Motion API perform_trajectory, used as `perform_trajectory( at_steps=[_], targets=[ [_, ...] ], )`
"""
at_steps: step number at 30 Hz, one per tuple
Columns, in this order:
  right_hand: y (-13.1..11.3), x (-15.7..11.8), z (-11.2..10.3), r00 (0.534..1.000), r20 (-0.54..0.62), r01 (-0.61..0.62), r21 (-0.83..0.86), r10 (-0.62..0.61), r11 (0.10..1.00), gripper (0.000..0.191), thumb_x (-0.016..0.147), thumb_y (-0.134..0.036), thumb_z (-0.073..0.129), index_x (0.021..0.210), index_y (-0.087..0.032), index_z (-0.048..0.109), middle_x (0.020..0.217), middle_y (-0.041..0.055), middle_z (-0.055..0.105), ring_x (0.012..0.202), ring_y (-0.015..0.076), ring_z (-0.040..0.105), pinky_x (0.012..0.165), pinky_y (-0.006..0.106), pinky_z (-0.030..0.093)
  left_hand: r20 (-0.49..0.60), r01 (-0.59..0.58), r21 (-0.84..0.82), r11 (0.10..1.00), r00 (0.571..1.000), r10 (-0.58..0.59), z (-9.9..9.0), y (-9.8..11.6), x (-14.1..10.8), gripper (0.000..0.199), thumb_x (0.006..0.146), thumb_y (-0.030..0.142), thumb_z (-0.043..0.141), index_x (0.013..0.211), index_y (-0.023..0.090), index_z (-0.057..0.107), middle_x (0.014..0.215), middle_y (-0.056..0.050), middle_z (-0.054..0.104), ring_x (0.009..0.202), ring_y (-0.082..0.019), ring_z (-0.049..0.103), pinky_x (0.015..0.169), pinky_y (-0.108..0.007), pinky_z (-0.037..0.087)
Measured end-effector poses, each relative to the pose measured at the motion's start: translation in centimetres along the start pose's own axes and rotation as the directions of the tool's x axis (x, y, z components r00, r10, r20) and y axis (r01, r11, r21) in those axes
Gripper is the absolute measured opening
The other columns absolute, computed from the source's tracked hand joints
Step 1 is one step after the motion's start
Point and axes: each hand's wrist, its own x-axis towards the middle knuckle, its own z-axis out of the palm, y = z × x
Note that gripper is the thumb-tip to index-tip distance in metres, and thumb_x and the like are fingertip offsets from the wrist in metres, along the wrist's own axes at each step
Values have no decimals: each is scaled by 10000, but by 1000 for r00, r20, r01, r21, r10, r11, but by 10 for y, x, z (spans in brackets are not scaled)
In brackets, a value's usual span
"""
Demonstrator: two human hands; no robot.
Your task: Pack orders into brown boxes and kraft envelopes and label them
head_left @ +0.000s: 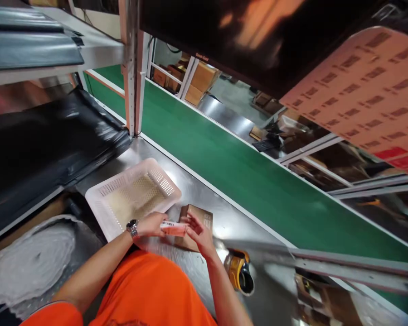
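Note:
A small red and white box (174, 228) with a barcode is gripped at its left end by my left hand (152, 224), which has a watch on the wrist. My right hand (200, 233) is at the box's right end, its fingers spread and raised; whether they touch the box is hard to tell. Beneath the hands a brown cardboard box (204, 218) rests on the metal table (268, 294). A white perforated plastic basket (98, 206) stands left of the hands. To the right of my right forearm lies a yellow and black device (238, 270).
A green conveyor belt (204, 145) runs diagonally behind the table. Black plastic bags (51, 140) lie at the left, above a roll of bubble wrap (34, 260). A metal post (132, 68) rises behind the basket. A dark screen (251, 45) hangs overhead.

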Motion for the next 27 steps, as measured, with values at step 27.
perform_trajectory(
  at_steps=[27],
  targets=[
    [55, -193, -19, 927, -254, -104, 529, 275, 842, 641, 600, -723, 1018, 934, -198, 860, 944, 97, 871, 862, 225, 771, 706, 309, 600, -44, 84, -821, 565, 977, -209, 216, 88, -32, 480, 743, 523, 937, 1007, 135, 840, 1012, -140, 867, 786, -242, 778, 654, -314, 555]
  ],
)
